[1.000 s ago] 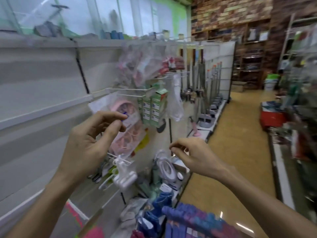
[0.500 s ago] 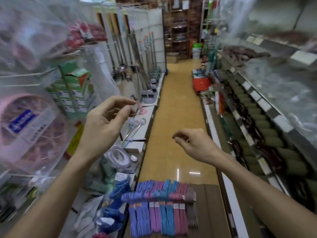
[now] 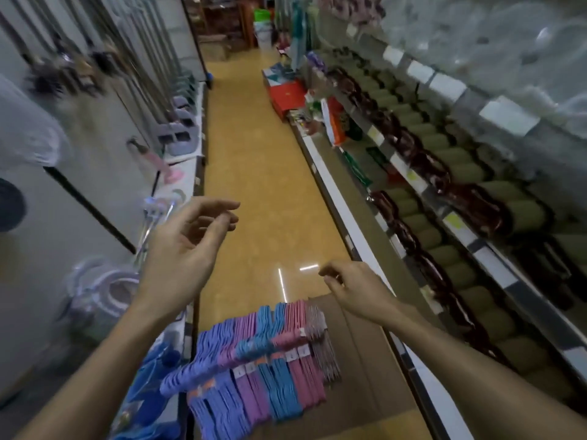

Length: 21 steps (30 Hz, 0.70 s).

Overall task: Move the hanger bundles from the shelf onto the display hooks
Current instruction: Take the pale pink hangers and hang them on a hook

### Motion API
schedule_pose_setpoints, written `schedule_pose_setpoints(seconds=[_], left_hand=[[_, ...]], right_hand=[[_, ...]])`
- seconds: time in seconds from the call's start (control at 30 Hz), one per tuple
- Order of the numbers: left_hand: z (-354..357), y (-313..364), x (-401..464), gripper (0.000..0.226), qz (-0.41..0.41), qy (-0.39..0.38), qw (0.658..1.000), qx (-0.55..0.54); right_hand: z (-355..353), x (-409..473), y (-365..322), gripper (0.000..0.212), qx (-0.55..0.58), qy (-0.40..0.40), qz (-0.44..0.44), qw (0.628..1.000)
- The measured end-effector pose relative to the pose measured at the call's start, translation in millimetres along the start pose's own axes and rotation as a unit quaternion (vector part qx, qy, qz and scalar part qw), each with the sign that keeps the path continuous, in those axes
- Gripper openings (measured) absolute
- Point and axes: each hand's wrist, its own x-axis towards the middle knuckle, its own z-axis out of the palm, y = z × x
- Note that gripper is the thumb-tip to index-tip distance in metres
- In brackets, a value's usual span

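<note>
Several hanger bundles [image 3: 257, 373] in purple, blue, pink and grey lie side by side on a brown cardboard surface [image 3: 359, 369] low in the view. My left hand [image 3: 187, 249] hovers above and left of them, fingers loosely spread, holding nothing. Just above the grey bundle at the right end of the row is my right hand [image 3: 352, 289], its fingers loosely curled and empty. Neither hand touches a bundle. No display hooks are in view.
A yellow aisle floor [image 3: 254, 173] runs ahead. The left shelf unit [image 3: 104, 144] holds mops and packaged goods. On the right, shelves [image 3: 444, 173] carry rows of green and dark rolled items. A red box [image 3: 286, 96] sits by the right shelf.
The view has swung right, from the hook wall to the aisle and down to the bundles. My left hand left the hanging packages; my right hand dropped closer to the grey bundle.
</note>
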Motion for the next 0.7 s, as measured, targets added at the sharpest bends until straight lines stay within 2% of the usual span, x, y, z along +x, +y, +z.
schedule_pose_setpoints(seconds=[0.13, 0.47, 0.7], left_hand=[[64.1, -99.1, -8.4, 0.019, -0.015, -0.049, 0.998, 0.037], [237.0, -353.1, -61.0, 0.020, -0.035, -0.069, 0.994, 0.074], [338.0, -515.2, -106.0, 0.023, -0.045, -0.133, 0.982, 0.129]], right_hand=[[79.8, 19.8, 89.2, 0.026, 0.007, -0.004, 0.050, 0.999], [275.5, 57.5, 311.6, 0.021, 0.031, -0.052, 0.143, 0.988], [415.2, 88.0, 433.1, 0.030, 0.043, -0.079, 0.193, 0.977]])
